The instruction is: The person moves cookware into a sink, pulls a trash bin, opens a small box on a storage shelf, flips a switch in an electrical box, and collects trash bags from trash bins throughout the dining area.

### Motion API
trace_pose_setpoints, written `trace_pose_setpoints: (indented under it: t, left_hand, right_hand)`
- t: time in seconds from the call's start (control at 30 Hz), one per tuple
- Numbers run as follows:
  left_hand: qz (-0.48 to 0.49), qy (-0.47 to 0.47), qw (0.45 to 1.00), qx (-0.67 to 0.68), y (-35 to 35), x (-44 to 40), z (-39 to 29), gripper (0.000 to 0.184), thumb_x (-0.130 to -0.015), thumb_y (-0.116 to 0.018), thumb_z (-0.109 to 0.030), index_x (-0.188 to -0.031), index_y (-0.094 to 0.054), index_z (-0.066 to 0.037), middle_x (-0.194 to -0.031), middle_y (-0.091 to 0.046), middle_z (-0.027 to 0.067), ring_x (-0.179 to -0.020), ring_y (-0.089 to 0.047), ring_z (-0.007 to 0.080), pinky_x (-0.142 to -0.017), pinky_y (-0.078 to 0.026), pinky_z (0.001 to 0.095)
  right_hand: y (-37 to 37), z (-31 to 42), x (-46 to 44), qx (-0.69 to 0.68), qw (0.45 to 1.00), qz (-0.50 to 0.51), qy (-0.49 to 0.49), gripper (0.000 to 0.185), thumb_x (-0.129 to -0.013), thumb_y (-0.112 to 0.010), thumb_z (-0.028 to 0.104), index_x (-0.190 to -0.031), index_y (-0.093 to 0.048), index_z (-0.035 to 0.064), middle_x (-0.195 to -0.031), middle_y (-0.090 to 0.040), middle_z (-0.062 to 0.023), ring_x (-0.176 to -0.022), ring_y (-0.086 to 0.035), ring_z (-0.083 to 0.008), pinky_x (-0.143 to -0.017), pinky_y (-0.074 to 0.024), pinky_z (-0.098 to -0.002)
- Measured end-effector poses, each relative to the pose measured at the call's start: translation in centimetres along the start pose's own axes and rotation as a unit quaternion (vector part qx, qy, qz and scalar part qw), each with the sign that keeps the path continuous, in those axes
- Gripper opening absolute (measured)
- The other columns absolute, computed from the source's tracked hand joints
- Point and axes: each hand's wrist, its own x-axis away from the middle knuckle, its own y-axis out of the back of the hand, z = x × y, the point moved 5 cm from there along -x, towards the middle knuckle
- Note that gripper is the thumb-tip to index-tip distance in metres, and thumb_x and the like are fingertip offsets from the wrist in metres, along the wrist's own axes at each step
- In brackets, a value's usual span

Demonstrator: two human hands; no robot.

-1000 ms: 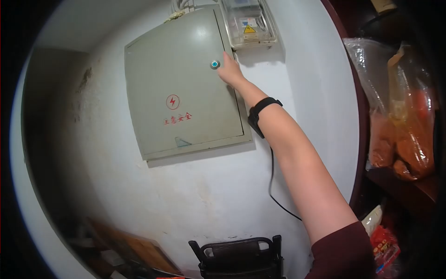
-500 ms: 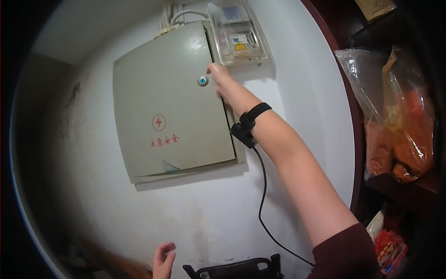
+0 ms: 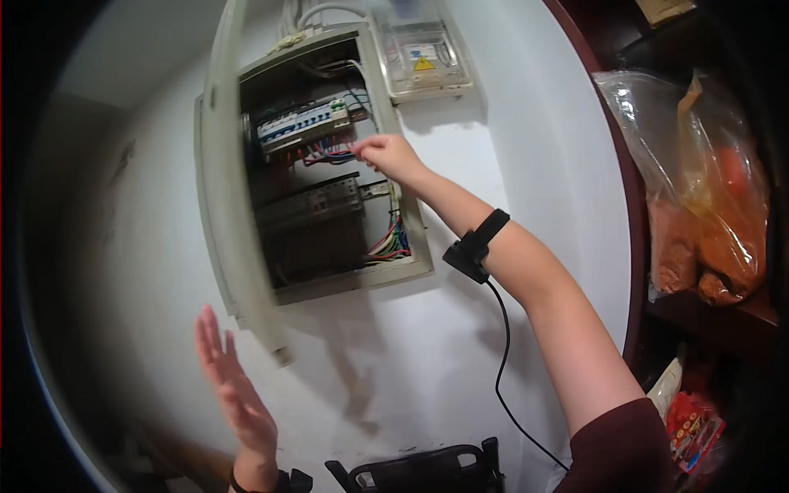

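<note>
A grey metal electrical cabinet [image 3: 421,242] is mounted on the wall with its door [image 3: 234,164] swung out to the left, blurred and seen nearly edge-on. Inside, a row of circuit breakers [image 3: 304,123] sits above red and blue wires, with a second rail of devices [image 3: 316,197] lower down. My right hand [image 3: 388,156] is in front of the cabinet's right side, fingers curled together and no object visible in them. At lower left, my left hand [image 3: 234,390] is raised with its fingers stretched out, close to the door's lower part; contact cannot be told.
A clear meter box [image 3: 427,62] hangs at the cabinet's upper right. On the right, dark shelving holds a clear plastic bag [image 3: 711,205] and a red packet [image 3: 690,427]. A black chair back [image 3: 419,472] stands below. A cable [image 3: 503,361] trails from my right wrist strap.
The cabinet door has swung open to the left, exposing the breakers and wires. My right hand has left the door's edge, and my left hand has risen leftward with its fingers extended.
</note>
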Motion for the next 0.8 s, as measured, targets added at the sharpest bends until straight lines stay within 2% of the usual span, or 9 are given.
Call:
trace_pose_setpoints:
  t: [0.1,0.13,0.23,0.27,0.37,0.4,0.5,0.7,0.8]
  left_hand:
    - [-0.052,-0.006,0.997,0.052,3.0,0.5,-1.2,0.074,-0.082,-0.032,-0.054,-0.134,-0.015,-0.004,-0.138,-0.02,0.012,-0.128,-0.019,0.0244,-0.104,-0.012,0.0374]
    - [-0.025,-0.027,0.999,0.034,3.7,0.3,-1.8,0.069,-0.086,-0.028,-0.05,-0.134,-0.014,-0.004,-0.138,-0.02,0.0116,-0.127,-0.021,0.0243,-0.104,-0.013,0.0347]
    - [-0.129,-0.024,0.991,0.007,6.4,-0.4,-2.6,0.064,-0.088,-0.027,-0.044,-0.135,-0.011,-0.003,-0.137,-0.021,0.0136,-0.126,-0.021,0.0256,-0.104,-0.013,0.0361]
    - [-0.143,-0.012,0.983,0.117,7.4,-0.4,-2.4,0.056,-0.091,-0.024,-0.039,-0.135,-0.013,-0.005,-0.136,-0.023,0.0112,-0.125,-0.024,0.0243,-0.103,-0.015,0.035]
    - [-0.147,-0.009,0.982,0.12,10.4,-0.3,-2.1,0.053,-0.092,-0.022,-0.036,-0.135,-0.014,-0.006,-0.136,-0.025,0.0093,-0.123,-0.026,0.0233,-0.103,-0.017,0.0341]
    - [-0.134,-0.011,0.981,0.143,11.2,-0.1,-1.8,0.05,-0.092,-0.023,-0.036,-0.131,-0.023,-0.005,-0.132,-0.032,0.0084,-0.121,-0.031,0.0206,-0.102,-0.02,0.0342]
    - [-0.112,-0.011,0.99,0.086,13.0,0.3,-1.4,0.049,-0.092,-0.024,-0.037,-0.129,-0.027,-0.006,-0.131,-0.033,0.0082,-0.12,-0.031,0.0203,-0.102,-0.02,0.0343]
    - [-0.075,-0.03,0.996,0.031,13.2,0.0,-1.4,0.049,-0.092,-0.024,-0.039,-0.129,-0.028,-0.006,-0.13,-0.034,0.0077,-0.12,-0.032,0.0202,-0.102,-0.021,0.0362]
    - [-0.06,-0.014,0.998,0.021,13.6,0.2,-0.9,0.057,-0.09,-0.026,-0.043,-0.133,-0.019,-0.006,-0.134,-0.027,0.0076,-0.123,-0.027,0.0213,-0.101,-0.018,0.0365]
  right_hand:
    - [-3.0,-3.0,1.3,0.195,0.979,0.048,-0.027,0.018,-0.068,-0.052,0.015,-0.075,-0.065,0.0053,-0.079,-0.062,-0.0129,-0.066,-0.06,-0.0231,-0.062,-0.0463,-0.0328]
    - [-4.3,-4.9,0.7,0.245,0.966,0.076,0.021,0.021,-0.066,-0.052,0.014,-0.081,-0.065,0.006,-0.083,-0.062,-0.0151,-0.069,-0.06,-0.0268,-0.063,-0.0469,-0.0347]
    - [-7.9,-6.8,0.6,0.361,0.923,0.124,-0.054,0.028,-0.066,-0.051,0.012,-0.092,-0.062,0.0074,-0.089,-0.061,-0.015,-0.076,-0.06,-0.0276,-0.067,-0.0471,-0.0363]
    - [-9.3,-7.6,0.3,0.383,0.912,0.14,-0.053,0.037,-0.067,-0.051,0.012,-0.103,-0.054,0.0069,-0.09,-0.06,-0.0159,-0.085,-0.058,-0.0297,-0.072,-0.0456,-0.0376]
    - [-11.8,-9.7,-0.5,0.421,0.895,0.117,-0.096,0.043,-0.066,-0.052,0.011,-0.109,-0.05,0.0086,-0.098,-0.058,-0.0176,-0.09,-0.055,-0.0325,-0.074,-0.0446,-0.0404]
    - [-12.5,-10.1,-0.8,0.445,0.882,0.114,-0.103,0.043,-0.067,-0.051,0.01,-0.11,-0.047,0.0084,-0.095,-0.058,-0.0179,-0.089,-0.056,-0.0332,-0.073,-0.0447,-0.0418]
    - [-13.5,-11.0,-1.3,0.445,0.882,0.085,-0.133,0.038,-0.068,-0.051,0.01,-0.105,-0.046,0.0067,-0.092,-0.059,-0.0183,-0.088,-0.056,-0.0343,-0.073,-0.0444,-0.043]
    - [-15.4,-11.7,-1.8,0.455,0.88,0.063,-0.124,0.033,-0.069,-0.051,0.01,-0.101,-0.046,0.0044,-0.091,-0.059,-0.019,-0.086,-0.057,-0.0348,-0.073,-0.0451,-0.044]
    - [-15.7,-12.9,-2.6,0.471,0.869,0.099,-0.117,0.035,-0.07,-0.052,0.011,-0.104,-0.046,0.0024,-0.092,-0.059,-0.0177,-0.088,-0.058,-0.0325,-0.074,-0.0467,-0.0418]
